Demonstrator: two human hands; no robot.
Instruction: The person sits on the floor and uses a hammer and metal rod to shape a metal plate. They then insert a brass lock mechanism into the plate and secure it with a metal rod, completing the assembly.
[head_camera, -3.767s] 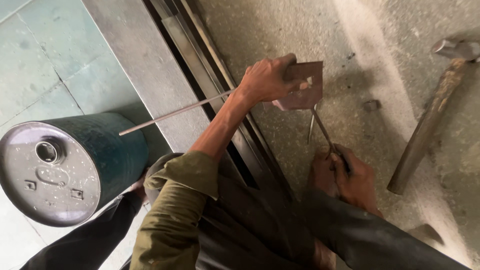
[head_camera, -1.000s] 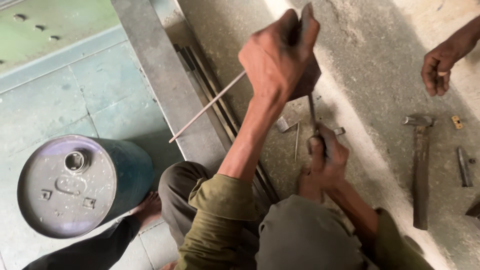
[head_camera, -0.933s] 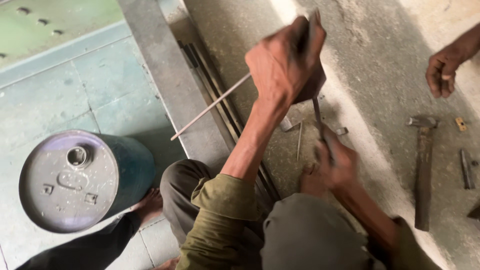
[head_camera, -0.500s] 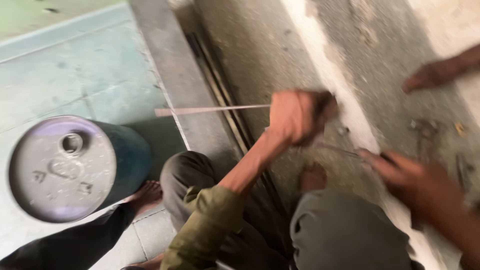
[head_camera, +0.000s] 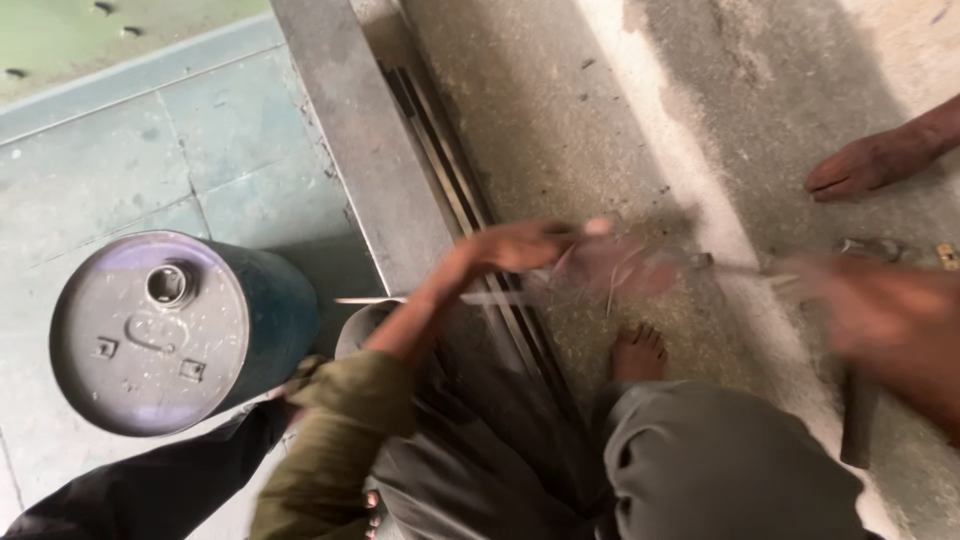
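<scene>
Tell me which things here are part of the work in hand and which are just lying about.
In hand:
- left hand, blurred, gripping a thin metal rod
- right hand, blurred; its grip cannot be told
- small metal piece between the hands, blurred

Lying about:
- dark drum
- flat metal strips
- another person's foot

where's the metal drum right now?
In the head view, the metal drum stands at the left on the tiled floor, beside the person's olive sleeve and left of the steel rails.
</scene>
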